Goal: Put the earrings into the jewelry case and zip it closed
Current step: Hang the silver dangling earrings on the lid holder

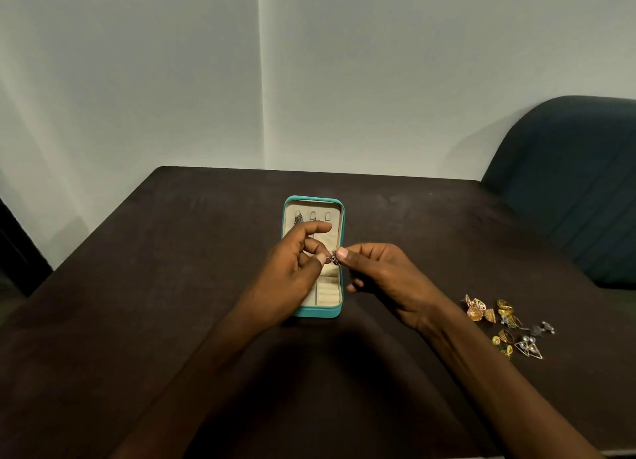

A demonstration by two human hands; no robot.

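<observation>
Head view, near to far: two forearms reaching in over dark surface (172, 286). Right hand (385, 276) and left hand (292, 272) meeting over one open teal jewelry case (320, 312), both sets of fingers pinching a single small silver earring (333, 259) between them; left index finger sticking out straight. Loose earrings (506, 324) lying in a heap well to the right, count hard to judge. One dark earring (298, 218) hanging inside lid; case middle hidden behind hands. Blue chair (578, 183) cut off at right.
</observation>
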